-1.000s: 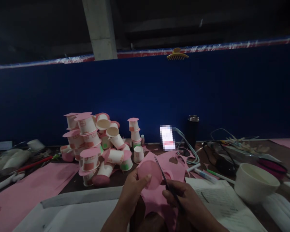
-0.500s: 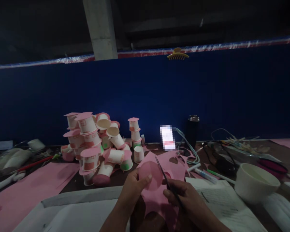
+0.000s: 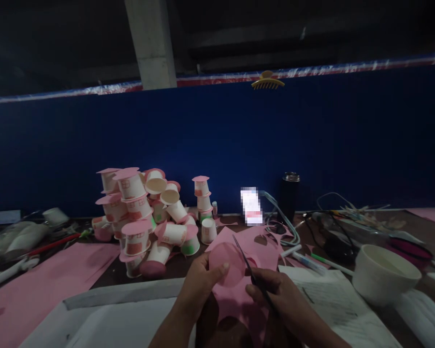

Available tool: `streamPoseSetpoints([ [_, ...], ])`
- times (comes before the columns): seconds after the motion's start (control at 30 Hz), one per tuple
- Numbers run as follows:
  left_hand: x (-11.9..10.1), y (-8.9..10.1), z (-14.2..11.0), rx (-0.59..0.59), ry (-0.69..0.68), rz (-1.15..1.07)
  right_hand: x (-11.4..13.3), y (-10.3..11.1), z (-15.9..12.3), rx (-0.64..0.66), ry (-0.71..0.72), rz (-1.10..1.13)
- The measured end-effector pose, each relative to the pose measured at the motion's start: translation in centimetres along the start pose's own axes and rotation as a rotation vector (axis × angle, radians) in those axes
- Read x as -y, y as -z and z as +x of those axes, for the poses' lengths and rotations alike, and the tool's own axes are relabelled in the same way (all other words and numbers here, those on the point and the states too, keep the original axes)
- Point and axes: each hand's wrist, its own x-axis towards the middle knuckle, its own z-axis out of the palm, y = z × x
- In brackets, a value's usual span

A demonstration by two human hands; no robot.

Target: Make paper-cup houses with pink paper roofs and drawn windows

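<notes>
My left hand [image 3: 202, 280] pinches a round pink paper disc [image 3: 229, 263] at its left side, thumb lying on top. My right hand [image 3: 275, 292] is closed around dark-handled scissors [image 3: 247, 258]. Their narrow blades point up and left, alongside the disc's right edge; whether they touch it I cannot tell. Below and behind both hands lie cut pink paper sheets [image 3: 237, 307]. Beyond my left hand stands a small white paper cup [image 3: 208, 232]. Palm and fingers of my right hand hide the scissors' handle loops.
Paper cups [image 3: 134, 239] with pink paper tops are piled at left. A white box [image 3: 123, 309] lies before them. On the right are a white bowl [image 3: 382, 275], a printed sheet [image 3: 333, 299] and pens. A lit phone [image 3: 251, 205] and black flask [image 3: 289, 198] stand behind.
The disc and both hands have shifted very slightly right and down in view. Both grips stay the same, and the scissors remain beside the disc's edge.
</notes>
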Motion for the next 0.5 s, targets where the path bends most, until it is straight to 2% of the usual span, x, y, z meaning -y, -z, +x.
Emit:
streamPoseSetpoints([
  [0.27, 0.20, 0.14, 0.14, -0.015, -0.004, 0.023, -0.08, 0.05, 0.10, -0.019, -0.051, 0.002],
  [0.5, -0.20, 0.50, -0.04, 0.080, 0.005, 0.046, -0.29, 0.06, 0.10, -0.007, -0.070, 0.006],
])
